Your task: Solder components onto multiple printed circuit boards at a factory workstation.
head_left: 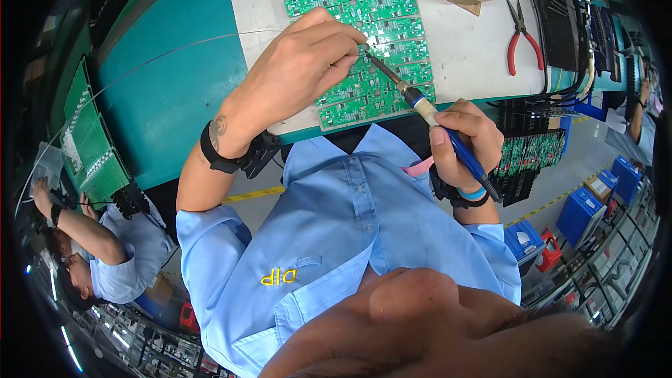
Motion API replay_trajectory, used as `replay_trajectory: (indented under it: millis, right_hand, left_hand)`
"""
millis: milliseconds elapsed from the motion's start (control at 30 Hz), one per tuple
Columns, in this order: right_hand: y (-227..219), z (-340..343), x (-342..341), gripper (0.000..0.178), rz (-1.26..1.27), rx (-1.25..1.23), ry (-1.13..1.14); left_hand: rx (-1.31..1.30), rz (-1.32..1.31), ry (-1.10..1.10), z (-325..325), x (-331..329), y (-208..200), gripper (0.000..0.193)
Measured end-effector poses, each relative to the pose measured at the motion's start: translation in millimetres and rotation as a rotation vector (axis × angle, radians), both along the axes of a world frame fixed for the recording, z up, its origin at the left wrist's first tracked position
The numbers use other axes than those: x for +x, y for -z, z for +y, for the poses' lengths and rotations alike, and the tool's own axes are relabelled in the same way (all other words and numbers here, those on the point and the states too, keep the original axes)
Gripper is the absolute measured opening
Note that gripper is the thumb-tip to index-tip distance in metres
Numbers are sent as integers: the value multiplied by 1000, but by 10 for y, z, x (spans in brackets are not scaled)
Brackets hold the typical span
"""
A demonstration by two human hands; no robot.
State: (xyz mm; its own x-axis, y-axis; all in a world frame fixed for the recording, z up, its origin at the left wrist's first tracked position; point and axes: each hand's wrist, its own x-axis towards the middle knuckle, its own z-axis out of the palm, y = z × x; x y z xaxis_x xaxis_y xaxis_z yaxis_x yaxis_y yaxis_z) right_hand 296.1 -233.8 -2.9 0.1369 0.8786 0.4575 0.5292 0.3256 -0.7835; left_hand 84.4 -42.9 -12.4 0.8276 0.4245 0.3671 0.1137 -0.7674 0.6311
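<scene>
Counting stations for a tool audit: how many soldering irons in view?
1: the blue-handled soldering iron in the right hand, its tip beside the left hand, over the green circuit boards. Others may be hidden near the dark rim.

Head-worn fisheye cam, facing down, close over L hand (301,56), R hand (470,141)

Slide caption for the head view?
Over green circuit boards, the right hand holds a soldering iron, the left hand a thin wire.

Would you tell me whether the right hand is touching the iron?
Touching: the head view shows the right hand gripping the iron by its blue handle.
</scene>
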Motion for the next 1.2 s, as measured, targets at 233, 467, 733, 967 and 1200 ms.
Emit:
replay_trajectory:
  millis: [233,467,733,967,1200]
  right_hand:
    - [-3,47,-7,18,-4,31,4]
    - [-29,51,-11,20,15,31,39]
    - [-89,11,9,16,-28,-24,5]
    - [-118,18,3,16,-13,-47,14]
    - [-171,3,20,17,-9,-61,35]
  left_hand:
    - [8,1,8,1,5,-1,13]
    - [11,19,11,2,5,0,13]
    - [10,16,10,0,12,3,12]
    - [12,10,6,-9,14,-1,11]
    - [9,2,-11,-15,14,-5,11]
